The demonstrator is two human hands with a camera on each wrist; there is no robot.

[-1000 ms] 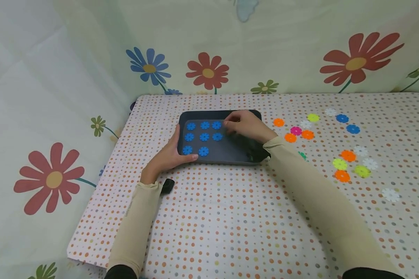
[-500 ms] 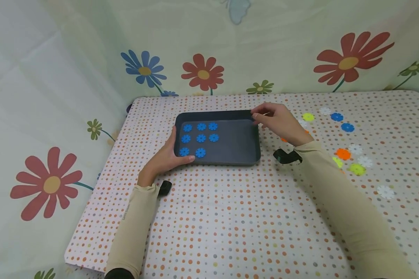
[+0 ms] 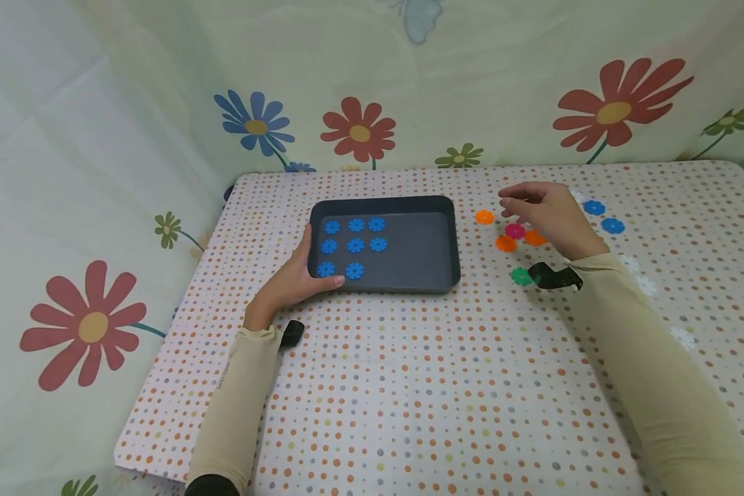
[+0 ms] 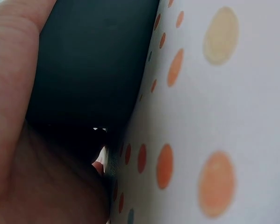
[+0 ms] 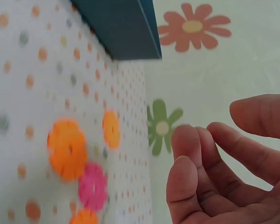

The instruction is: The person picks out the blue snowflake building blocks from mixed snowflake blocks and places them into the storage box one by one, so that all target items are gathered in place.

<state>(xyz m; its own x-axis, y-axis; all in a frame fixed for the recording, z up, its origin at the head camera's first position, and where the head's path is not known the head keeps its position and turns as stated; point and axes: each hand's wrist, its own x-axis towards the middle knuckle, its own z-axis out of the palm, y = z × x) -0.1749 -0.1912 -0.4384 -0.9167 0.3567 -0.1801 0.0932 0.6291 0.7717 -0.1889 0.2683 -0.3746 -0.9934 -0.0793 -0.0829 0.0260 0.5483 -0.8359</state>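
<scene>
A dark grey rectangular tray (image 3: pixel 418 255) lies on the table with several blue flower-shaped discs (image 3: pixel 355 244) laid in rows over its left part. My left hand (image 3: pixel 290 279) grips the tray's left end, thumb at the front rim and fingers along the side. The left wrist view shows the thumb close against the tray's dark outer wall (image 4: pixel 93 60). To the right of the tray, my right hand (image 3: pixel 552 217) hovers over loose discs, fingers loosely bent and holding nothing. Below it lie orange (image 3: pixel 485 218) and pink (image 3: pixel 514 231) discs.
Two blue discs (image 3: pixel 612 226) lie right of my right hand. A green disc (image 3: pixel 521 276) sits partly behind the right wrist's camera mount (image 3: pixel 554 277). White discs (image 3: pixel 645 285) are partly covered by the right forearm. A flower-printed curtain (image 3: pixel 502 83) hangs behind the table.
My right hand has moved from above the tray rightward to over the loose discs. My left hand stays on the tray, and the blue discs inside keep their arrangement.
</scene>
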